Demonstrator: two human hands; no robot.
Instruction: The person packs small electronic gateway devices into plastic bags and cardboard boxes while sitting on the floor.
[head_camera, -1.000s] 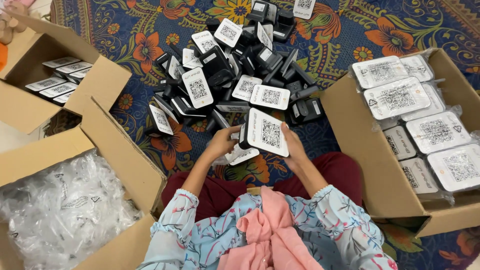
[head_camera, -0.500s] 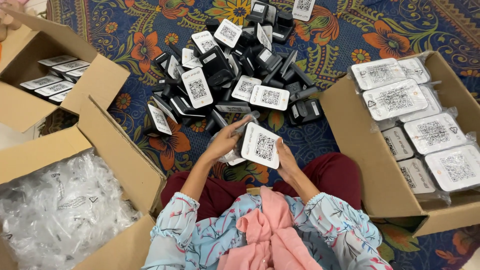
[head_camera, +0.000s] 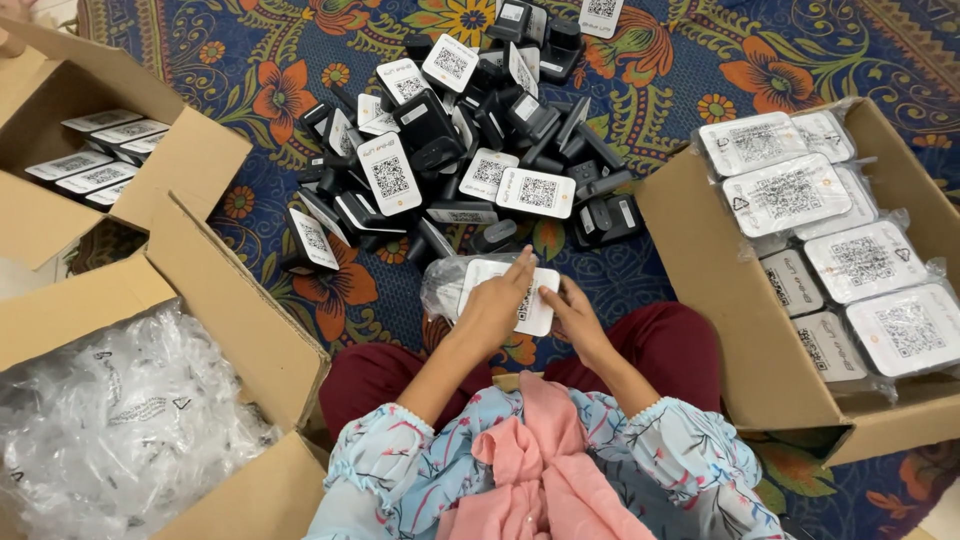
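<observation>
The white-faced device (head_camera: 520, 290) lies flat just above the lap at centre, half inside a clear plastic bag (head_camera: 447, 285) whose loose end trails to its left, long axis running left to right. The left hand (head_camera: 492, 312) rests on top, fingers pressing down on its face. The right hand (head_camera: 575, 318) pinches its near right edge, both forearms angled inward.

Three open brown cardboard boxes (head_camera: 770, 400) are sitting on the patterned rug (head_camera: 800, 50). Seven bagged white-faced devices (head_camera: 790, 195) are showing in the right box, five (head_camera: 85, 165) in the far-left one. Two hands (head_camera: 495, 305) are meeting over one device (head_camera: 535, 300).
</observation>
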